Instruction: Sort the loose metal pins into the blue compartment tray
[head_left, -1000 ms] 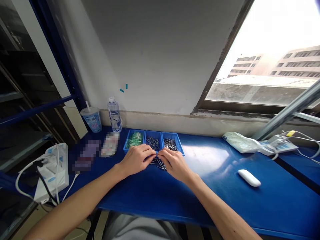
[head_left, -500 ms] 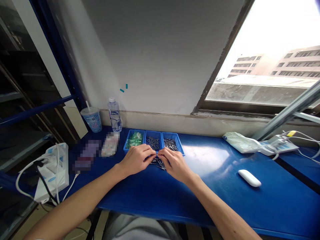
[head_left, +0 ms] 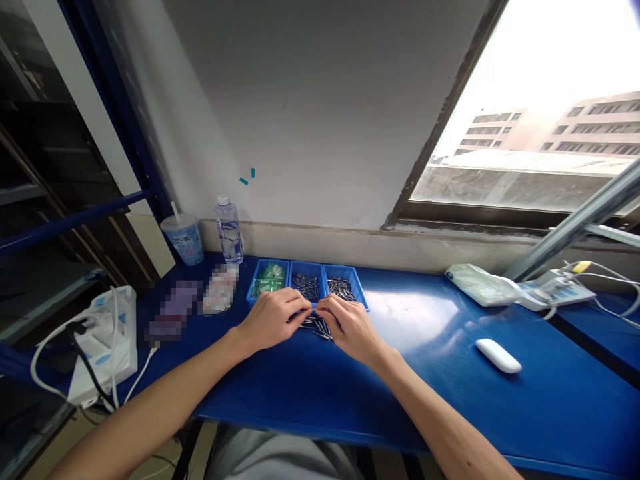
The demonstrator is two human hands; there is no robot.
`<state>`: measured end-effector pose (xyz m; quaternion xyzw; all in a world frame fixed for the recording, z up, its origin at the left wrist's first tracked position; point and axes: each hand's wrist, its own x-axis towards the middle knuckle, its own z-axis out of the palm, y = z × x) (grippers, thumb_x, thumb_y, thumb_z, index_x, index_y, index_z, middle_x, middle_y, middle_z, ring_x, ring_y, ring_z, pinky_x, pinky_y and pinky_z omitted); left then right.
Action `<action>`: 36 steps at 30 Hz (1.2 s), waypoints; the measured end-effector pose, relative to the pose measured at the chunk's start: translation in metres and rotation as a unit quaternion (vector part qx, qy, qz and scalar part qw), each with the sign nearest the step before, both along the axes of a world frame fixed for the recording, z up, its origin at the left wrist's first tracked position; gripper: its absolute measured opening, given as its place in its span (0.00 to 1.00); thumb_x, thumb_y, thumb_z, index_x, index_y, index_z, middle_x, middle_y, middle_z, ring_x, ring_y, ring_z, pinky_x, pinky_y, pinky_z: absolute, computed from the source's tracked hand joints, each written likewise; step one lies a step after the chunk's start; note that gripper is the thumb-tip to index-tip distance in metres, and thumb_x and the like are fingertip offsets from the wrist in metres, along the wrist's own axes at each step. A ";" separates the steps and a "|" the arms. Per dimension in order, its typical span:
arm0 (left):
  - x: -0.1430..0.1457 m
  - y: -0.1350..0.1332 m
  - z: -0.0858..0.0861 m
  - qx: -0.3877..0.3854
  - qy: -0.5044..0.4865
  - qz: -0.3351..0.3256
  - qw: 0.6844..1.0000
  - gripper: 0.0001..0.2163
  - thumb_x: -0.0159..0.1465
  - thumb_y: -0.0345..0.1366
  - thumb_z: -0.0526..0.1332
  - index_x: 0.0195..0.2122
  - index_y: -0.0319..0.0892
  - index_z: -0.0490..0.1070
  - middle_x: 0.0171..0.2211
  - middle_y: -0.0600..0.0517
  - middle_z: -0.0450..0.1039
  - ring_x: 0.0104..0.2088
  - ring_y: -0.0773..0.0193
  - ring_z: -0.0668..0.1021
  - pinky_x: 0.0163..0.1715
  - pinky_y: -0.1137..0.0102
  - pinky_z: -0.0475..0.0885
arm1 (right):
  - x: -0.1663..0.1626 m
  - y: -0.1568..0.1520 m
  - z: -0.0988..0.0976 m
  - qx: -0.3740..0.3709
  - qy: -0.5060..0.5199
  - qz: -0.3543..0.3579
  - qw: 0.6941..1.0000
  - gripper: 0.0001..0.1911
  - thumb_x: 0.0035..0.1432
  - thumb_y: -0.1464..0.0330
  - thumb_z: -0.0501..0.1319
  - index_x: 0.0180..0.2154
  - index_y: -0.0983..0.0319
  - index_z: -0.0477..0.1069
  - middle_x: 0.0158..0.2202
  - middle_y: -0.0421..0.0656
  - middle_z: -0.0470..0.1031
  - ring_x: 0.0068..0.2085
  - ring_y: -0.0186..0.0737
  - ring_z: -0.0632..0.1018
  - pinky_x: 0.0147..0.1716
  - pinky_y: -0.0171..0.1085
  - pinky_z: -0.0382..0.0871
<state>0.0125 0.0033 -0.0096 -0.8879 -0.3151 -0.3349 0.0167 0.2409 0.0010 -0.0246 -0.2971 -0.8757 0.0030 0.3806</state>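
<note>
My left hand (head_left: pixel 273 319) and my right hand (head_left: pixel 350 326) meet fingertip to fingertip over a small heap of thin metal pins (head_left: pixel 316 327) on the blue table (head_left: pixel 425 380). Both hands are curled in a pinch; what they pinch is too small to make out. Just beyond them stand three small blue trays: the left tray (head_left: pixel 269 279) holds green parts, the middle tray (head_left: pixel 306 285) and the right tray (head_left: pixel 343 287) hold metal pins.
A plastic cup with a straw (head_left: pixel 184 238) and a water bottle (head_left: pixel 229 230) stand at the back left. A white power box with cables (head_left: pixel 103 340) sits at the left edge. A white oblong device (head_left: pixel 498 355) and packets with wires (head_left: pixel 510 288) lie on the right.
</note>
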 end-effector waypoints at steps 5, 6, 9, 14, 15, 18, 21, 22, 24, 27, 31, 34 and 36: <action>0.000 0.000 0.000 0.000 -0.001 -0.001 1.000 0.08 0.76 0.36 0.59 0.43 0.43 0.77 0.38 0.51 0.81 0.39 0.62 0.82 0.37 0.69 0.73 | 0.001 0.000 -0.001 -0.001 0.000 -0.002 1.000 0.10 0.77 0.71 0.50 0.43 0.59 0.70 0.38 0.44 0.79 0.32 0.37 0.77 0.32 0.36 0.67; 0.000 0.000 0.000 0.000 0.000 -0.001 1.000 0.08 0.76 0.36 0.59 0.44 0.43 0.77 0.38 0.51 0.81 0.39 0.62 0.82 0.37 0.69 0.73 | 0.001 0.000 -0.001 -0.003 -0.001 -0.003 1.000 0.11 0.78 0.70 0.50 0.43 0.59 0.70 0.38 0.44 0.79 0.32 0.37 0.78 0.32 0.36 0.67; 0.000 0.000 0.000 -0.003 -0.001 0.000 1.000 0.08 0.76 0.37 0.59 0.43 0.43 0.77 0.38 0.51 0.81 0.39 0.62 0.82 0.37 0.69 0.73 | 0.001 0.000 0.000 -0.005 -0.001 -0.004 1.000 0.11 0.78 0.70 0.50 0.43 0.59 0.70 0.38 0.45 0.79 0.32 0.38 0.78 0.32 0.36 0.68; -0.001 0.000 -0.001 0.001 0.003 0.002 1.000 0.08 0.76 0.37 0.59 0.44 0.43 0.78 0.39 0.51 0.81 0.39 0.62 0.82 0.37 0.69 0.73 | 0.001 0.001 0.001 -0.001 0.002 -0.001 1.000 0.10 0.77 0.71 0.51 0.43 0.59 0.70 0.38 0.44 0.79 0.32 0.37 0.78 0.31 0.37 0.67; -0.001 0.000 -0.001 0.001 0.004 0.002 1.000 0.08 0.76 0.37 0.59 0.44 0.43 0.78 0.39 0.51 0.81 0.39 0.62 0.82 0.37 0.69 0.74 | 0.001 0.001 0.001 -0.001 0.001 -0.002 1.000 0.10 0.77 0.71 0.51 0.44 0.59 0.70 0.38 0.44 0.79 0.32 0.38 0.78 0.32 0.37 0.67; -0.001 0.000 -0.001 0.000 0.004 0.002 1.000 0.09 0.76 0.37 0.59 0.44 0.43 0.78 0.39 0.50 0.81 0.40 0.62 0.82 0.38 0.69 0.74 | 0.002 0.001 0.001 -0.003 0.000 -0.004 1.000 0.11 0.78 0.70 0.51 0.44 0.59 0.70 0.38 0.44 0.79 0.32 0.38 0.78 0.32 0.37 0.67; -0.001 0.000 -0.001 0.001 0.003 0.001 1.000 0.08 0.76 0.37 0.59 0.44 0.43 0.78 0.39 0.50 0.81 0.39 0.62 0.82 0.38 0.69 0.74 | 0.002 0.001 0.001 -0.006 0.000 -0.005 1.000 0.11 0.78 0.70 0.51 0.44 0.59 0.70 0.38 0.44 0.79 0.32 0.38 0.78 0.32 0.36 0.67; 0.000 0.000 -0.001 0.001 0.002 0.001 1.000 0.08 0.76 0.37 0.59 0.44 0.43 0.78 0.39 0.51 0.81 0.39 0.62 0.82 0.37 0.70 0.74 | 0.002 0.001 0.001 -0.007 0.000 -0.005 1.000 0.11 0.78 0.70 0.50 0.44 0.59 0.70 0.38 0.44 0.79 0.32 0.38 0.78 0.32 0.36 0.67; 0.000 0.000 0.000 0.001 0.001 0.001 1.000 0.08 0.76 0.37 0.59 0.44 0.43 0.78 0.39 0.51 0.81 0.39 0.62 0.82 0.37 0.69 0.74 | 0.002 0.001 0.001 -0.008 -0.002 -0.006 1.000 0.11 0.78 0.70 0.50 0.44 0.59 0.70 0.38 0.44 0.78 0.32 0.38 0.77 0.32 0.36 0.67; 0.000 0.000 -0.001 0.000 0.003 -0.001 1.000 0.08 0.76 0.37 0.59 0.44 0.43 0.78 0.39 0.51 0.81 0.39 0.62 0.82 0.37 0.69 0.74 | 0.002 0.001 0.000 -0.010 -0.005 -0.009 1.000 0.12 0.78 0.69 0.50 0.44 0.59 0.71 0.37 0.44 0.78 0.31 0.38 0.77 0.31 0.36 0.67; 0.000 0.000 -0.001 -0.001 0.004 0.000 1.000 0.09 0.76 0.37 0.59 0.44 0.43 0.78 0.39 0.50 0.81 0.40 0.62 0.82 0.38 0.69 0.74 | 0.002 0.002 -0.001 -0.009 -0.007 -0.011 1.000 0.13 0.78 0.69 0.49 0.44 0.59 0.71 0.36 0.44 0.78 0.31 0.37 0.76 0.31 0.36 0.66; 0.000 0.000 -0.001 -0.001 0.003 0.000 1.000 0.08 0.76 0.37 0.59 0.44 0.43 0.78 0.39 0.50 0.81 0.40 0.62 0.82 0.37 0.69 0.74 | 0.002 0.002 -0.001 -0.008 -0.009 -0.011 1.000 0.13 0.79 0.68 0.49 0.43 0.60 0.71 0.35 0.44 0.77 0.30 0.37 0.75 0.30 0.36 0.65; 0.000 0.000 -0.001 0.000 0.000 -0.001 1.000 0.08 0.76 0.37 0.59 0.44 0.43 0.78 0.39 0.51 0.81 0.39 0.62 0.82 0.37 0.69 0.74 | 0.002 0.002 -0.001 -0.007 -0.008 -0.013 1.000 0.13 0.79 0.68 0.49 0.43 0.60 0.71 0.35 0.43 0.77 0.30 0.37 0.75 0.30 0.36 0.64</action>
